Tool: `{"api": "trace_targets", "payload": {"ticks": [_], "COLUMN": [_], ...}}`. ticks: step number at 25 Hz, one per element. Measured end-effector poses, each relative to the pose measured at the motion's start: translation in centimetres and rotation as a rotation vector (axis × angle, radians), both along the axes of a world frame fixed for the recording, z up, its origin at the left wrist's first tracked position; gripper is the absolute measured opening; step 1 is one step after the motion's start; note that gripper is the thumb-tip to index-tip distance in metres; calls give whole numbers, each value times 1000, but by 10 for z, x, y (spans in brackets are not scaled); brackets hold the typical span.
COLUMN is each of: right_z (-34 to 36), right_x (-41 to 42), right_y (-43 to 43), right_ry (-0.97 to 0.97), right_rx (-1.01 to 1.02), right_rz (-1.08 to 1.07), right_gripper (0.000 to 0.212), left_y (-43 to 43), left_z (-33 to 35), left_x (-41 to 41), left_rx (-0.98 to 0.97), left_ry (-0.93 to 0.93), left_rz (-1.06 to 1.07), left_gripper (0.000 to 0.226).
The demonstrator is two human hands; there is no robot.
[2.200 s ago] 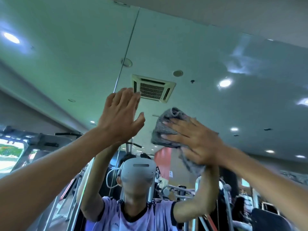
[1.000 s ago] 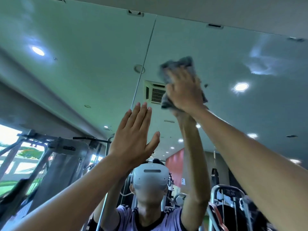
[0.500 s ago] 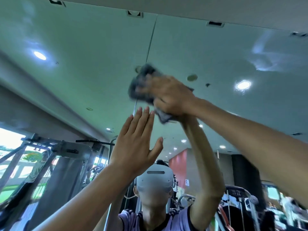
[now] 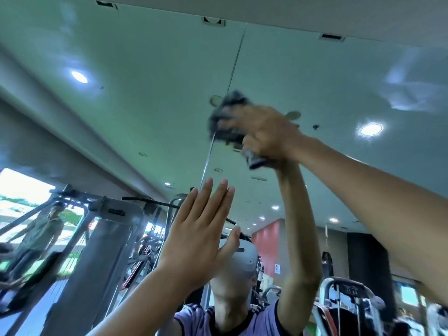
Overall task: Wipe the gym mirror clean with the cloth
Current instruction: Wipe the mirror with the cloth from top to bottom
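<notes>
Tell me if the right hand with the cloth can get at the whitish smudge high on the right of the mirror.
Probably yes. The right hand holds the cloth on the mirror about level with the smudge, with only bare glass between.

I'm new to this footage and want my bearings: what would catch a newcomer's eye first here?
The blurred right hand, raised high right of centre, holds a grey cloth against the mirror. Below it, the left hand is held up flat with straight fingers, in front of the reflection of a person in a white headset. A grey gym machine shows in the glass at lower left.
</notes>
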State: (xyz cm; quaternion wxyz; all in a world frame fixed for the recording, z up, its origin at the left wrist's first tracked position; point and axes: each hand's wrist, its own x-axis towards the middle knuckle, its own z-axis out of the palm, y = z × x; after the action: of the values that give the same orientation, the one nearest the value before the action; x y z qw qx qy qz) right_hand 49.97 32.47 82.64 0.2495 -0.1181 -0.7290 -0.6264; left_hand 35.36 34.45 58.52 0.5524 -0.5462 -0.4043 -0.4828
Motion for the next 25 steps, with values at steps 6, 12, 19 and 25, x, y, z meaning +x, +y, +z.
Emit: {"api": "trace_targets", "payload": {"ticks": [6,12,19,25], "right_z": [-77,-26,-103,-128], "right_x": [-13,24,23,-1], "right_y": [13,4,-1,8], "right_ry": [138,510,-165,473], "right_rx": [-46,-116,-170,-136], "right_rz": [-16,-28,-83,5], "right_gripper": [61,70,59,57], "left_y": [-6,-9,-9,-10], "left_z": [-36,-49,-83,-130], "left_x": [1,3,19,31], "left_rx": [-16,-73,-92,-161], "left_ry": [-73,-132,-276,-365], "left_rz": [-7,-5,-16,25], "left_gripper": [64,64,65,64]}}
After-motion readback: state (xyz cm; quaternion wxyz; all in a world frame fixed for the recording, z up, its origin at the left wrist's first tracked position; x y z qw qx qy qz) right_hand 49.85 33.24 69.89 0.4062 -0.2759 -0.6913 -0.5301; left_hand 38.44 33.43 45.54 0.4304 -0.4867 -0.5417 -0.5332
